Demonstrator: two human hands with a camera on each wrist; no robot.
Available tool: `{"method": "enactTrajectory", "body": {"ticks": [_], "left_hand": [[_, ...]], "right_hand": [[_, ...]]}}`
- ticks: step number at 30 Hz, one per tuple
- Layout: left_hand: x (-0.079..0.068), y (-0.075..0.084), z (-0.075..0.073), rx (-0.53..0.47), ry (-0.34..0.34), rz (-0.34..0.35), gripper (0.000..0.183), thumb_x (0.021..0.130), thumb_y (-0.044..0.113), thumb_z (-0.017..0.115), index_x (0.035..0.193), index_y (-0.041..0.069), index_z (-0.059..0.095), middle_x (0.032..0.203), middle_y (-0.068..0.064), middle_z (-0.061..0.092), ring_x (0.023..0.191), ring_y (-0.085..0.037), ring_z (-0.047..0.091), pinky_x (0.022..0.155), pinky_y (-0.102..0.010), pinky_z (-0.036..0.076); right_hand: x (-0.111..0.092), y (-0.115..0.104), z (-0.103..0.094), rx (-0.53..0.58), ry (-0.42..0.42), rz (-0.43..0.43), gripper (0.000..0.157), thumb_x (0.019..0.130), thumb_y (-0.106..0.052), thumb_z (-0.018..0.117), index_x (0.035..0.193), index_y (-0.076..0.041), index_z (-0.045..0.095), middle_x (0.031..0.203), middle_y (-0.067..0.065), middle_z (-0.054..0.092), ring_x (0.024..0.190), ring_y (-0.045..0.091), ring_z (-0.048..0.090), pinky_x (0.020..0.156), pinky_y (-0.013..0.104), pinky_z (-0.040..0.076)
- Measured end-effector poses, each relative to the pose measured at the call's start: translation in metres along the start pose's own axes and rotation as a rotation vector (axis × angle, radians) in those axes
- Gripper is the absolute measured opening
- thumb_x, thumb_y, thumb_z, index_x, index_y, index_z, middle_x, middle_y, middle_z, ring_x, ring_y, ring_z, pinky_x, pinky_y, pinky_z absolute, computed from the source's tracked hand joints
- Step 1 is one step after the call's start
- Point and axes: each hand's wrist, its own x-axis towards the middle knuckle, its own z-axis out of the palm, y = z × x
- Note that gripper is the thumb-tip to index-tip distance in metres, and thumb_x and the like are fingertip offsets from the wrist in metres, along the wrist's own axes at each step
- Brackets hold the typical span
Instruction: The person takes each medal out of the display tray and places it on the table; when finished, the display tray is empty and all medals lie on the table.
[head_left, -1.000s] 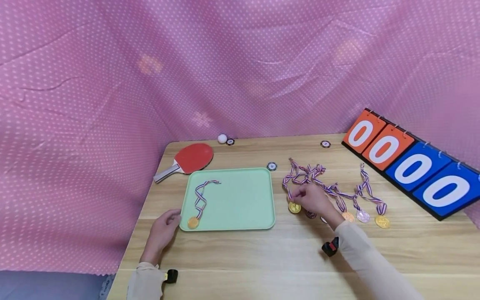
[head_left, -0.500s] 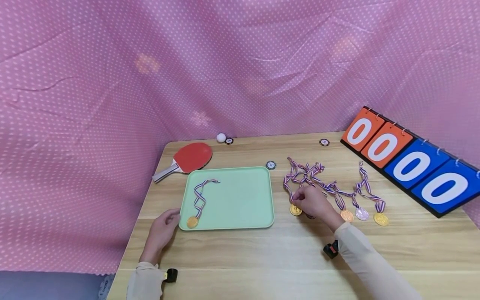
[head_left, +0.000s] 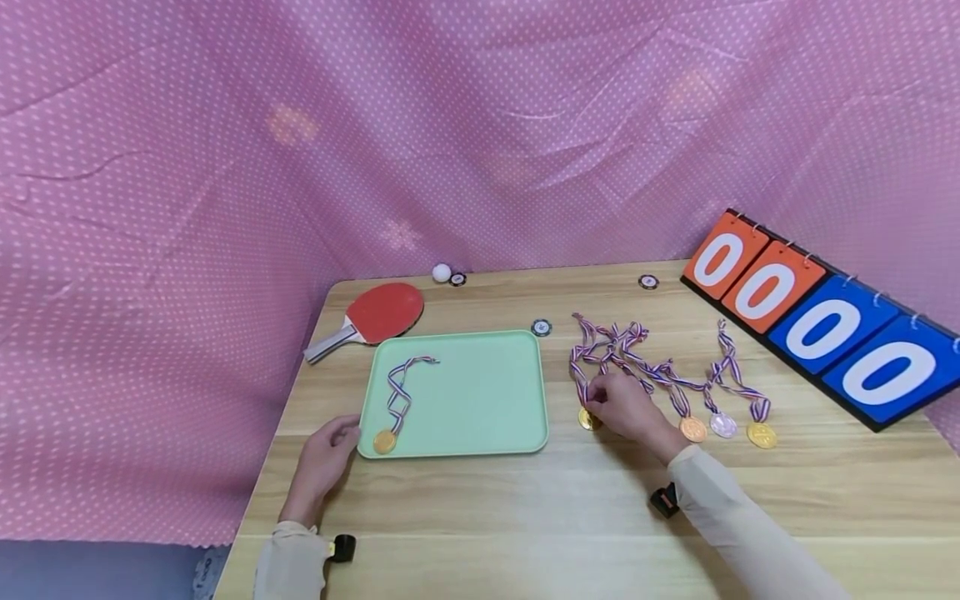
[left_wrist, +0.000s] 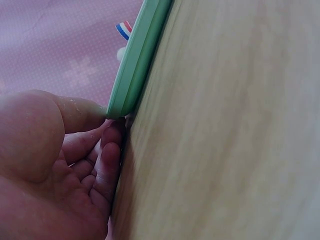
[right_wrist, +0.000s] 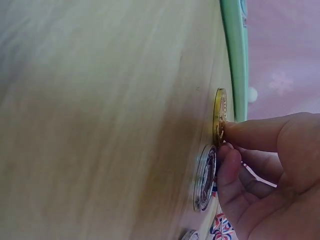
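My left hand (head_left: 324, 461) is at the near left corner of the pale green tray (head_left: 480, 400), its thumb and fingertips pinching the rim (left_wrist: 131, 85). On the tray lies a gold medal (head_left: 385, 442) with its striped ribbon (head_left: 397, 396) stretched away from me. Right of the tray, my right hand (head_left: 626, 407) pinches another gold medal (head_left: 587, 419), the thumb on its face in the right wrist view. A silvery-rimmed medal (right_wrist: 205, 178) lies close beside those fingertips; the hand hides it in the head view.
Bronze (head_left: 693, 429), silver (head_left: 723, 425) and gold (head_left: 762, 434) medals lie farther right, their ribbons (head_left: 667, 375) tangled behind. A scoreboard (head_left: 817, 321) stands at the right edge. Behind the tray are a red paddle (head_left: 386, 312), a white ball (head_left: 442, 273) and poker chips (head_left: 542, 327).
My right hand has shifted slightly, and the gold medal at its fingertips now shows less of its face. The left hand stays on the tray's corner.
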Motion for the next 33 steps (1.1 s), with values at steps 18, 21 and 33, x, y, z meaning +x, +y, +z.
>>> {"method": "enactTrajectory", "body": {"ticks": [18, 21, 33], "left_hand": [[-0.002, -0.006, -0.004, -0.008, 0.002, 0.021, 0.041, 0.1, 0.041, 0.048, 0.137, 0.024, 0.055, 0.126, -0.006, 0.061, 0.112, -0.022, 0.054, 0.094, -0.039, 0.041], [-0.001, -0.004, -0.005, -0.01, 0.004, 0.034, 0.041, 0.1, 0.041, 0.048, 0.137, 0.024, 0.055, 0.128, -0.006, 0.061, 0.115, -0.023, 0.054, 0.098, -0.043, 0.041], [0.003, 0.0, -0.006, -0.025, -0.001, 0.026, 0.039, 0.099, 0.038, 0.051, 0.136, 0.023, 0.056, 0.13, -0.006, 0.06, 0.117, -0.024, 0.054, 0.102, -0.048, 0.04]], "right_hand": [[-0.002, -0.011, -0.001, 0.012, 0.078, 0.029, 0.004, 0.086, -0.012, 0.071, 0.085, -0.008, 0.068, 0.08, 0.003, 0.065, 0.072, 0.015, 0.057, 0.062, 0.027, 0.048], [-0.001, -0.018, -0.004, -0.014, 0.164, 0.019, 0.004, 0.084, -0.012, 0.072, 0.085, -0.008, 0.07, 0.078, 0.003, 0.067, 0.072, 0.016, 0.058, 0.062, 0.028, 0.047], [0.025, -0.102, 0.041, 0.167, 0.048, -0.005, 0.012, 0.087, -0.015, 0.07, 0.098, -0.01, 0.073, 0.09, 0.003, 0.073, 0.078, 0.014, 0.063, 0.071, 0.028, 0.053]]}}
